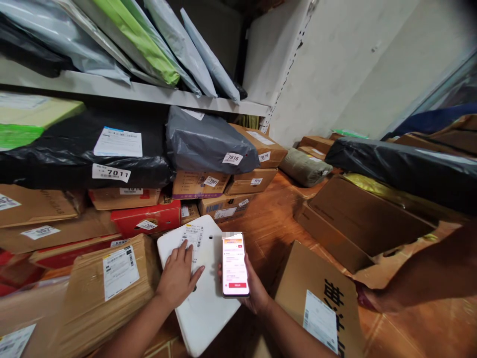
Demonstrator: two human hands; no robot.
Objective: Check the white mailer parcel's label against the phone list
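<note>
Head view: the white package (pixel 208 303) lies low in front of the person, directly under the left hand (pixel 178 273) and to the left of the right hand (pixel 255 286). Its long axis runs away from the body, the far end tipped a little leftward, and the printed label (pixel 194 236) sits at that far end. The left hand is clearly the nearer one: it is spread loosely, thumb apart from the fingers, with the fingertips on the near part of the label; it grips nothing. The right hand is closed around a lit phone (pixel 234 268), held screen up toward the camera, which overlaps the package's right edge in this view; whether phone and package touch, I cannot tell. A brown carton (pixel 85 278) stands just left of the package, a red box (pixel 141 216) lies beyond its far left corner, and a printed carton (pixel 301 271) stands to the right, past the phone. What bears the package's weight is hidden
</note>
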